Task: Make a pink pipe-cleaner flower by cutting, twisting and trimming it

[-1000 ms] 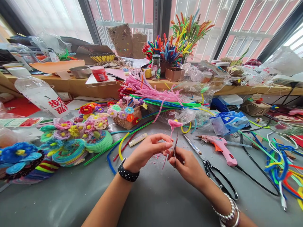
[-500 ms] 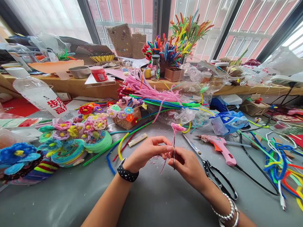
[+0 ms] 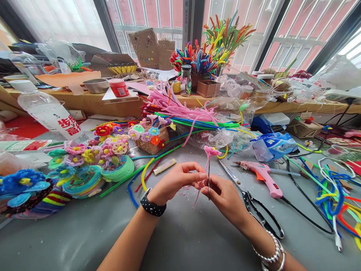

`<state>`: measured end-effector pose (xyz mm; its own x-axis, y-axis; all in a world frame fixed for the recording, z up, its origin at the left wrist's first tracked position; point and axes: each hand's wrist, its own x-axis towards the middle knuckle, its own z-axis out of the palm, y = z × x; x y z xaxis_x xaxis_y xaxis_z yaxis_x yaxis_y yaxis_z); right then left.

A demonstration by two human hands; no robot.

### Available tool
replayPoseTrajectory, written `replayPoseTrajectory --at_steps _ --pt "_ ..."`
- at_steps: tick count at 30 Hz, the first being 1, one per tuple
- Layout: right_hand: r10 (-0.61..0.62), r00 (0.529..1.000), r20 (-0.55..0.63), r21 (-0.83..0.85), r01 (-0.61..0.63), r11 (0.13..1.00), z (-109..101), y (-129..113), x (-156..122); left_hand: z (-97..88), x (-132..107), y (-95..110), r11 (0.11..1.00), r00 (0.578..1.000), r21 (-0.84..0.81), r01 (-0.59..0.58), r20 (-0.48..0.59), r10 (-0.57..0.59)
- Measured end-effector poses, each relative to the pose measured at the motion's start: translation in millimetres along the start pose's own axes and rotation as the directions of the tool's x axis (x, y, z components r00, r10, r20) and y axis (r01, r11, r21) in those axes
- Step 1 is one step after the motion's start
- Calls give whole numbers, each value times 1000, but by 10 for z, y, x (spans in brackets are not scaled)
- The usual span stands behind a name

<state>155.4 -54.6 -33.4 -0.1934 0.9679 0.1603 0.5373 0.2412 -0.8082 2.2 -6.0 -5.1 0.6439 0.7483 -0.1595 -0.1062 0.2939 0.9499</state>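
My left hand (image 3: 176,180) pinches the thin stem of a small pink pipe-cleaner flower (image 3: 212,151), whose head stands upright above my fingers. My right hand (image 3: 225,197) is closed on small metal tweezers (image 3: 208,180) held upright against that stem. Both hands meet just above the grey table (image 3: 84,233). Pink fluff crumbs (image 3: 186,187) lie under them.
Black-handled scissors (image 3: 248,197) and a pink glue gun (image 3: 262,174) lie to the right of my hands. Finished woven flower pieces (image 3: 90,165) and a flower basket (image 3: 150,139) sit left. Loose pipe cleaners (image 3: 191,116) pile behind; coloured ones and cables (image 3: 332,192) lie far right. A plastic bottle (image 3: 47,111) lies far left.
The flower head has tilted from leaning left to more upright and a little right. The tweezers have closed onto the stem. Both hands stay in nearly the same place.
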Motion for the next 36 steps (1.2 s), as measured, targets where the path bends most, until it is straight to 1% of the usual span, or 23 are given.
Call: replayPoseTrajectory --at_steps 5,10,15,22,26,28,31,36 --pt "20 999 -30 17 -20 1000 0 -15 2 8 -2 11 1000 1000 13 11 0 -11" --pt "22 998 -67 -14 -23 1000 12 -1 1 20 6 15 1000 1000 -3 15 5 -15" --pt "19 998 -64 -15 -20 1000 4 2 6 10 15 -6 1000 1000 -14 -5 20 6" --pt "32 997 -69 -23 -34 999 -7 -1 12 -19 17 -27 998 997 6 -57 -47 57" --pt "12 1000 6 40 -12 999 6 20 13 -15 16 -10 997 994 0 -74 -79 74" --pt "-8 998 61 67 4 998 10 24 11 -8 13 3 997 994 0 -73 -84 72" --pt "-8 992 124 103 -5 995 13 22 6 1 7 15 998 994 -5 -68 -81 67" --pt "-7 988 154 123 -12 992 19 12 3 -5 3 6 997 997 12 -73 -35 73"
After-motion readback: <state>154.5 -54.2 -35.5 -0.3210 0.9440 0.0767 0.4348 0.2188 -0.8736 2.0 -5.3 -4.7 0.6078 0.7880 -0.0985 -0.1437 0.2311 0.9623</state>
